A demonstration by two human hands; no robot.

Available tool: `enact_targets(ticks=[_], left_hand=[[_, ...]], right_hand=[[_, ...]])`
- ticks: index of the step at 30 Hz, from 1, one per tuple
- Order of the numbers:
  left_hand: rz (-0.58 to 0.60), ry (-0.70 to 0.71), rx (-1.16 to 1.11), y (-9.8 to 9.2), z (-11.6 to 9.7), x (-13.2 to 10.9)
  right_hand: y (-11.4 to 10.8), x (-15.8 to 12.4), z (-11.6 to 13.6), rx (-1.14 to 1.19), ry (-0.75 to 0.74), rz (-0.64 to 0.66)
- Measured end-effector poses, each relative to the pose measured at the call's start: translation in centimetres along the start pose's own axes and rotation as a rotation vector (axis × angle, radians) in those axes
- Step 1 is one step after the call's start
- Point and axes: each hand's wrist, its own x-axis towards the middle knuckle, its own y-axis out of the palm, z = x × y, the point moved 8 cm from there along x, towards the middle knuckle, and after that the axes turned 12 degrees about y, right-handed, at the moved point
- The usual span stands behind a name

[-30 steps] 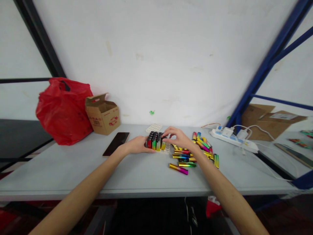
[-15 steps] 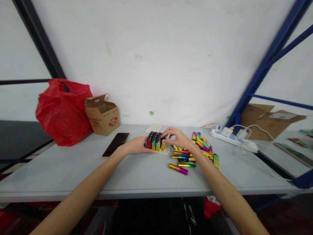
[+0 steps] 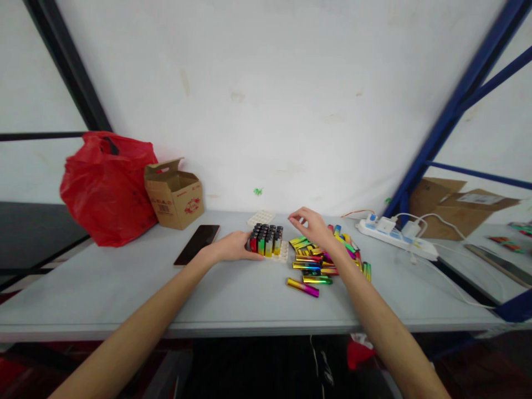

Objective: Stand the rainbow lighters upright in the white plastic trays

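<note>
The left hand (image 3: 233, 246) cups the left end of a white tray (image 3: 285, 252): its thumb lies along the front, the other fingers at the side and partly hidden. Upright lighters (image 3: 266, 244) with black tops fill much of the tray, at 3 o'clock from those fingers and touching or nearly so; bare holes show at its right edge.

The right hand (image 3: 311, 223) is raised near the loose lighters (image 3: 312, 266), with nothing visible in its grasp. Its thumb and forefinger bow toward each other, tips close; I cannot tell whether they meet. The standing lighters are at 8 o'clock from these tips, apart from them, and the shiny pile spreads at about 5 o'clock.

A phone (image 3: 197, 244) lies at 9 o'clock from the left hand, screen dark. A second tray (image 3: 261, 217) sits at 12 o'clock from the filled one.

The small carton (image 3: 177, 199), at 10 o'clock from the left hand, bears red print, a red emblem and a block of fine lines, all too small to read. The larger box (image 3: 451, 213), at 3 o'clock from the right hand, carries a white label (image 3: 482, 198), also illegible.
</note>
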Motion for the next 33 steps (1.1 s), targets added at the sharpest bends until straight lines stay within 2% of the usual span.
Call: enact_targets(ticks=[2, 5, 8, 12, 17, 25, 33], left_hand=[[0.004, -0.001, 0.014, 0.0, 0.0, 0.0], [0.010, 0.001, 0.016, 0.0, 0.0, 0.1], [0.004, -0.006, 0.015, 0.0, 0.1, 0.0], [0.009, -0.006, 0.009, 0.0, 0.0, 0.0], [0.016, -0.012, -0.005, 0.0, -0.1, 0.0], [0.000, -0.025, 0.011, -0.1, 0.0, 0.0], [0.015, -0.012, 0.016, 0.1, 0.2, 0.1]], right_hand=[[0.1, 0.0, -1.9, -0.172, 0.032, 0.019], [1.3, -0.5, -5.1, -0.369, 0.120, 0.161], [2.4, -1.2, -6.9, -0.438, 0.189, 0.305], [3.3, -1.6, -6.7, -0.440, 0.208, 0.427], [3.4, -1.5, -6.1, -0.429, 0.201, 0.460], [3.2, -1.4, -6.2, -0.495, 0.200, 0.420], [1.4, -0.2, -5.7, -0.344, 0.134, 0.089]])
